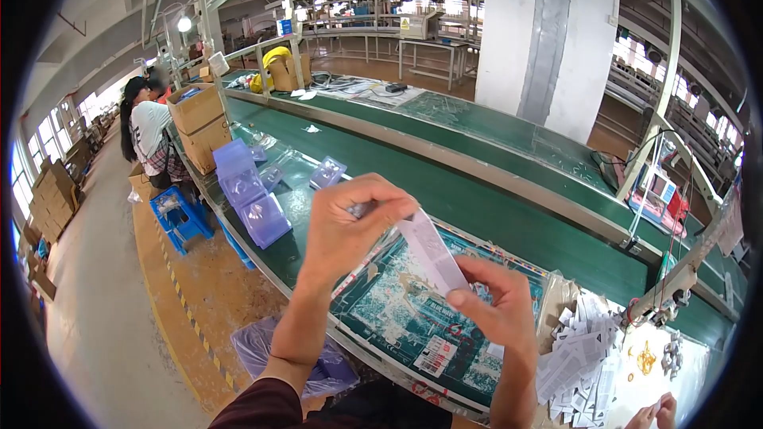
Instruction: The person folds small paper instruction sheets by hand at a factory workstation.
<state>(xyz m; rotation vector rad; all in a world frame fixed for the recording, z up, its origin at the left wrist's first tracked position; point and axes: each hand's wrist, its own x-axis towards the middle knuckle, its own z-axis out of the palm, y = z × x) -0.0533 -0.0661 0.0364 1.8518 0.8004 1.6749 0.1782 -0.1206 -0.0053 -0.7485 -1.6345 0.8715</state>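
Observation:
A narrow white paper strip with small grey print (433,250) is stretched at a slant between my two hands. My left hand (354,226) pinches its upper end between thumb and fingers; a bit of something grey shows behind those fingers, too hidden to name. Lower down, my right hand (501,302) grips the other end, thumb in front. Both hands hover over a worn green mat (373,302) with white scuffs. On the mat lies a white label with red and black print (435,356). A heap of similar printed paper slips (580,361) lies right of my right hand.
Purple plastic trays (250,195) stand at the left bench edge, near a cardboard box (199,123). A clear plastic piece (327,173) lies on the green belt (509,191). Gold loops (646,357) and grey parts (671,353) lie right, near another person's hands (658,413).

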